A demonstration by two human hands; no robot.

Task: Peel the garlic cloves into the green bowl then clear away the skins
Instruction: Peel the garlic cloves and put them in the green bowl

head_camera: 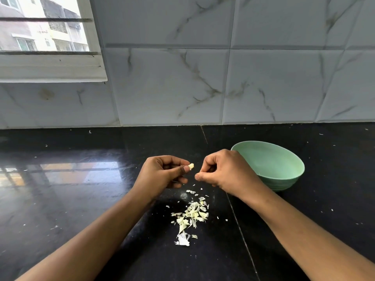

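Lower centre: pile of garlic skins (190, 217) on black counter (60, 199). Just above, left hand (162, 174) pinches a garlic clove (191, 165). Right hand (225, 171) is curled, thumb on forefinger; maybe holding a skin scrap, cannot tell. Green bowl (284, 179) is right behind it. Marble tile wall (263, 78) beyond, window (40, 27) upper left.

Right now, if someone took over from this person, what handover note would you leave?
Left hand: pinches a garlic clove.
Right hand: fingers curled, tips together, nothing visible between them.
Green bowl: right of the hands, no cloves visible inside.
Skins: piled on the black counter near the person.
Done: some peeling, judging by the skins.
Left: finish this clove, drop it in the bowl, clear the skins.
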